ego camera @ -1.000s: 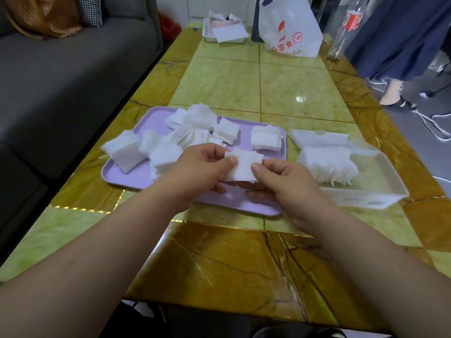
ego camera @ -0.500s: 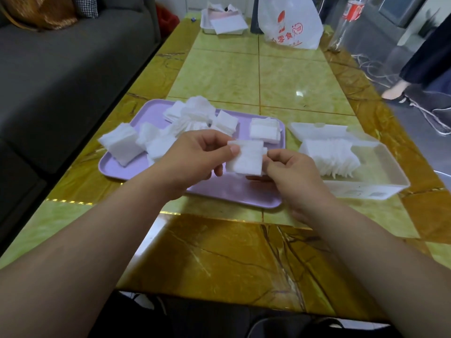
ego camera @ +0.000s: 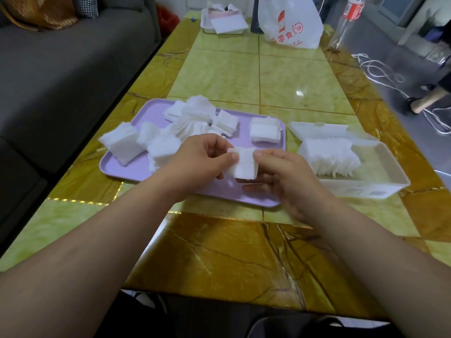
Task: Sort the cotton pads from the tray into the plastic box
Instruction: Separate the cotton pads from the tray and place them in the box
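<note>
Held pads: a small stack of white square cotton pads (ego camera: 245,164), raised above the near right part of the tray, between the two hands.
Left hand: the left hand (ego camera: 202,159) pinches the stack's left edge, thumb in front, fingers curled behind.
Right hand: the right hand (ego camera: 285,176) pinches the stack's right edge with its thumb on top and its fingers curled beneath.
Tray: a lilac tray (ego camera: 151,113) on the table, its near rim just below the hands; bare tray floor shows along its near edge.
Pads on tray: loose heaps (ego camera: 195,118) fill the far and left parts; one stack (ego camera: 122,142) overhangs the left rim; a neat stack (ego camera: 264,130) sits by the right rim.
Plastic box: a white open box (ego camera: 390,167) just right of the tray, apart from it, its lid (ego camera: 317,129) lying at the far side.
Pads in box: a row standing on edge (ego camera: 329,154) in the left half; the right half shows bare floor.
Table: a green and amber marbled top (ego camera: 219,252), with bare surface near the person and beyond the tray.
Left edge: a grey sofa (ego camera: 61,69) runs close along the table's left side.
</note>
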`<action>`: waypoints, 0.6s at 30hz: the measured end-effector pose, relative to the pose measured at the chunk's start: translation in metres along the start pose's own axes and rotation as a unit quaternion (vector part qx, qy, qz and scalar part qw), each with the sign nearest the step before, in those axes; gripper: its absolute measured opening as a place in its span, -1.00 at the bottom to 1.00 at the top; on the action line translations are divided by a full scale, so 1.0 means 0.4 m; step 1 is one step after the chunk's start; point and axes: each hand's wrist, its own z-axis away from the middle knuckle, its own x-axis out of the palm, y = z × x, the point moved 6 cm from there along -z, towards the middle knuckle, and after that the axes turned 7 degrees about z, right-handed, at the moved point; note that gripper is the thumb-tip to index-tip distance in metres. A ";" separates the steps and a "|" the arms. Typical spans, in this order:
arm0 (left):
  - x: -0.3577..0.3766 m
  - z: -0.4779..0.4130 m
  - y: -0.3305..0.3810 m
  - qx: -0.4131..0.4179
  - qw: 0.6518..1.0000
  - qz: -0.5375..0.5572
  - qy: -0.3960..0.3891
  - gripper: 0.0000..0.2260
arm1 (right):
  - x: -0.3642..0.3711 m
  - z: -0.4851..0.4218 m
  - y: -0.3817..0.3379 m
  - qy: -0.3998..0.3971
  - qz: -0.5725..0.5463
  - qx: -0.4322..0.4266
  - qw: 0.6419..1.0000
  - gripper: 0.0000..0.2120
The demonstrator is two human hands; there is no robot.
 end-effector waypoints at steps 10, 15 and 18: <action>0.032 -0.011 -0.017 0.058 0.981 -0.181 0.022 -0.88 | -0.036 0.001 -0.005 0.180 0.141 -0.040 0.973 -0.92; 0.104 -0.053 0.046 0.139 0.952 -0.274 0.010 -0.76 | -0.040 0.010 -0.015 0.197 0.157 -0.051 0.966 -0.72; 0.160 -0.124 0.092 0.177 0.918 -0.355 -0.026 -0.63 | -0.054 0.017 -0.028 0.193 0.157 -0.071 0.966 -0.57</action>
